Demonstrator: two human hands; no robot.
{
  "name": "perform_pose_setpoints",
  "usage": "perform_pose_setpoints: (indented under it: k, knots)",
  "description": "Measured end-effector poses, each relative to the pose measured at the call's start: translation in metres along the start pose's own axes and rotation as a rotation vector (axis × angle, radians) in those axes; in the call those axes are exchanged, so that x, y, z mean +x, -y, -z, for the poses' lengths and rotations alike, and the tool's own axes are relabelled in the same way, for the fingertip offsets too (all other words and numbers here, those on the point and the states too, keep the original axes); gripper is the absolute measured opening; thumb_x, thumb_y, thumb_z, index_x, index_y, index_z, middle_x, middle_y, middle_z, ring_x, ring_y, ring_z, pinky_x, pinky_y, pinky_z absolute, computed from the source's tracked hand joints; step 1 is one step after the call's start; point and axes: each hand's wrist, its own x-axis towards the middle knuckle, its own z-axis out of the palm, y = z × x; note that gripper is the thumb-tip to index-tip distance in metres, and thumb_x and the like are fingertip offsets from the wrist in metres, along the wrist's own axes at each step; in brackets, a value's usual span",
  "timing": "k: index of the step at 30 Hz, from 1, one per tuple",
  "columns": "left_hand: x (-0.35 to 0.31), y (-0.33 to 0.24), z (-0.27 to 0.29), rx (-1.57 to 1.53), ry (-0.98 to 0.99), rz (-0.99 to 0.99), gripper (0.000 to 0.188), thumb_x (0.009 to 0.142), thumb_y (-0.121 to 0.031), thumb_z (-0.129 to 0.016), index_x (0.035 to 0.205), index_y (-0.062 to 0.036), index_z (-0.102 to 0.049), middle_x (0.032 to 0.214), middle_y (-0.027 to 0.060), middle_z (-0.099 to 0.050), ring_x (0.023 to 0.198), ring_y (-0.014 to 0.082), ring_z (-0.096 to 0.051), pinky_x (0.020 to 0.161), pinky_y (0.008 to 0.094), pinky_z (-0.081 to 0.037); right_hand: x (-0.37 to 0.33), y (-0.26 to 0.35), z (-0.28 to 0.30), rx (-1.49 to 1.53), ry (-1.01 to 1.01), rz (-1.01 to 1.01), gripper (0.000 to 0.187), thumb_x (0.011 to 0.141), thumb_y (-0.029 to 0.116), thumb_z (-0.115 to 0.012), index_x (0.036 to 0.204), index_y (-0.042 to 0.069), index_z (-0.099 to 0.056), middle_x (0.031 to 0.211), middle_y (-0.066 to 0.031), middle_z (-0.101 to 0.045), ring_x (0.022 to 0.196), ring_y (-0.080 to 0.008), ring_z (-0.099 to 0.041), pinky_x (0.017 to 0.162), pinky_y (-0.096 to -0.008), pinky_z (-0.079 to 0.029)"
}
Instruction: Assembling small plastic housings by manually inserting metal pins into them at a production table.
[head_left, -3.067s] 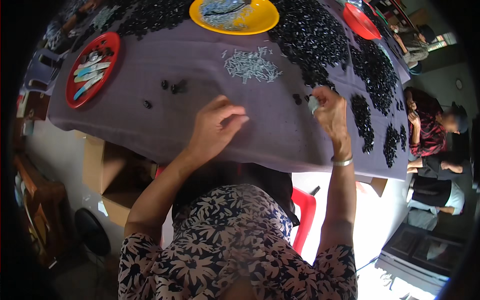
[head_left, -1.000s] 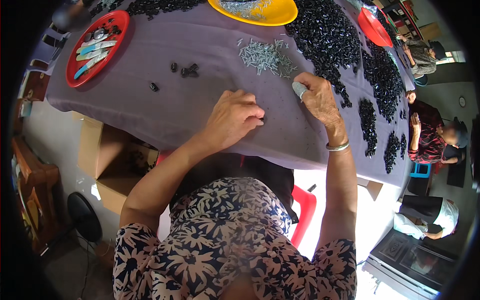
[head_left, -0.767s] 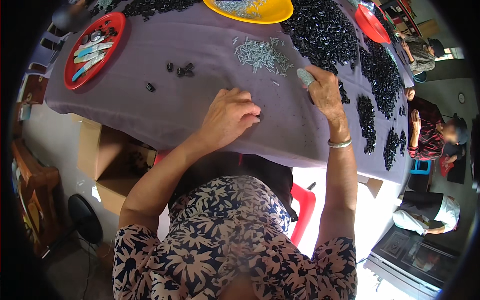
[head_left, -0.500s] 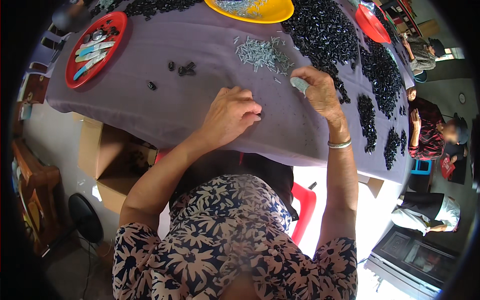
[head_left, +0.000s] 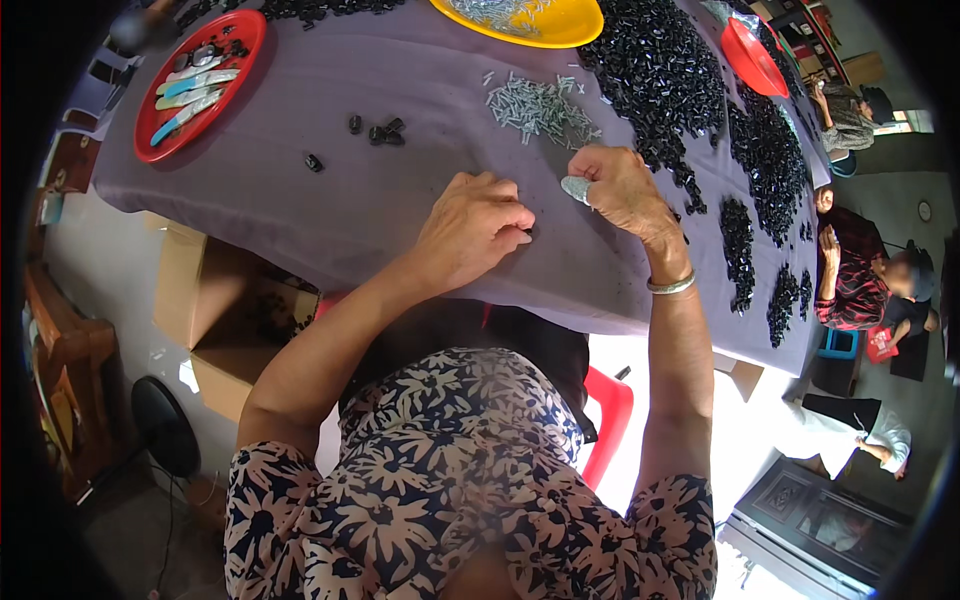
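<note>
My left hand (head_left: pixel 472 226) is closed in a pinch above the near part of the cloth, with a small black piece (head_left: pixel 529 233) barely showing at its fingertips. To its right, my right hand (head_left: pixel 622 192) has its fingers curled in; whatever they may hold is hidden. A pale grey wrap (head_left: pixel 577 188) covers the thumb of that hand. Just beyond it lies a heap of small silvery pins (head_left: pixel 538 106). A few black pieces (head_left: pixel 386 132) lie loose on the cloth to the left.
A large spread of black pieces (head_left: pixel 655 75) covers the right side of the purple cloth (head_left: pixel 330 70). A red tray (head_left: pixel 259 55) with knife-like tools is at left, a yellow tray (head_left: pixel 560 38) at the far side, a red bowl (head_left: pixel 752 62) at far right. Other people sit beyond.
My right hand has come left and slightly nearer to my left hand. The left stays pinched, a touch further right. The table things appear shifted slightly in the view.
</note>
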Motion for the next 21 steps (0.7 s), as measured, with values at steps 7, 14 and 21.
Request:
perform_pose_setpoints:
  k: [7, 14, 21]
  knots:
    - [0.001, -0.001, 0.0, -0.022, -0.001, -0.004, 0.008, 0.074, -0.013, -0.073, 0.08, -0.0097, -0.069, 0.078, 0.0014, -0.058, 0.082, 0.0209, -0.055, 0.08, 0.0361, -0.04, -0.001, -0.017, -0.004, 0.343, -0.158, -0.018, 0.008, 0.082, 0.002, -0.071, 0.084, 0.0, -0.064, 0.07, 0.0056, -0.057, 0.066, -0.0036, -0.049, 0.059, -0.0217, -0.041]
    - [-0.001, 0.001, -0.001, -0.023, -0.026, -0.023, 0.008, 0.074, -0.011, -0.074, 0.08, -0.0096, -0.068, 0.077, 0.0013, -0.057, 0.081, 0.0207, -0.055, 0.079, 0.036, -0.04, -0.006, -0.018, -0.005, 0.188, -0.256, 0.109, 0.014, 0.08, -0.003, -0.07, 0.092, 0.002, -0.064, 0.069, 0.0037, -0.058, 0.065, -0.0038, -0.049, 0.058, -0.0219, -0.042]
    - [0.001, 0.0, -0.001, -0.024, -0.021, -0.025, 0.009, 0.074, -0.011, -0.074, 0.08, -0.0093, -0.068, 0.077, 0.0012, -0.057, 0.081, 0.0206, -0.054, 0.079, 0.0358, -0.04, -0.006, -0.034, -0.001, -0.041, -0.299, 0.187, 0.019, 0.079, -0.001, -0.069, 0.097, 0.001, -0.065, 0.077, -0.006, -0.068, 0.069, -0.012, -0.062, 0.063, -0.0276, -0.049]
